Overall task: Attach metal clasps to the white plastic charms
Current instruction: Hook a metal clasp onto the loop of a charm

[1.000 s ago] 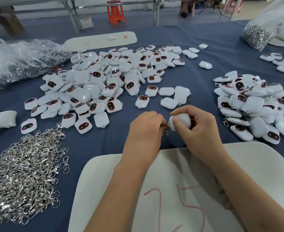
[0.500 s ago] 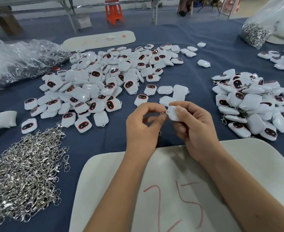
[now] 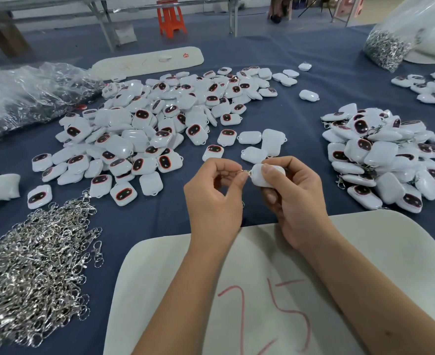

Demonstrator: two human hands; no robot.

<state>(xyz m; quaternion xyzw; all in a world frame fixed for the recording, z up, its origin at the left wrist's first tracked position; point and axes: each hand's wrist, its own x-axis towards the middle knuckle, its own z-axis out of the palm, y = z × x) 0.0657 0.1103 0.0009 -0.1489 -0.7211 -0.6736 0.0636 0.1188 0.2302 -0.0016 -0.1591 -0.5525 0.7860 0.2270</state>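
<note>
Our right hand (image 3: 292,198) grips white charm (image 3: 260,176) above blue tablecloth (image 3: 301,119). Our left hand (image 3: 212,198) pinches metal clasp (image 3: 245,172) at charm's loop. Loose clasp heap (image 3: 34,265) lower left; charm pile (image 3: 160,119) beyond hands.

Small white rounded-square plastic charm (image 3: 269,175) held above blue cloth, plain back up. Tiny silver metal clasp (image 3: 245,171) touching its left edge. Loose silver clasp heap (image 3: 34,267) lower left; white charm pile (image 3: 160,119) beyond.
</note>
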